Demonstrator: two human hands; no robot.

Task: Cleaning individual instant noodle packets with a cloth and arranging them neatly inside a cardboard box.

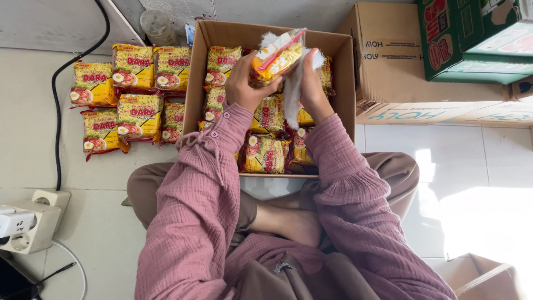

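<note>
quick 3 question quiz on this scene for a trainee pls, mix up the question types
1. True or false: the left hand and the right hand hold one yellow noodle packet above the open cardboard box.
2. What lies against the right hand, under the packet? A) a white cloth B) a roll of tape C) a knife
3. Where is the stack of loose packets outside the box: on the floor on the person's left or right?

Key: 1 true; 2 A; 3 left
</note>
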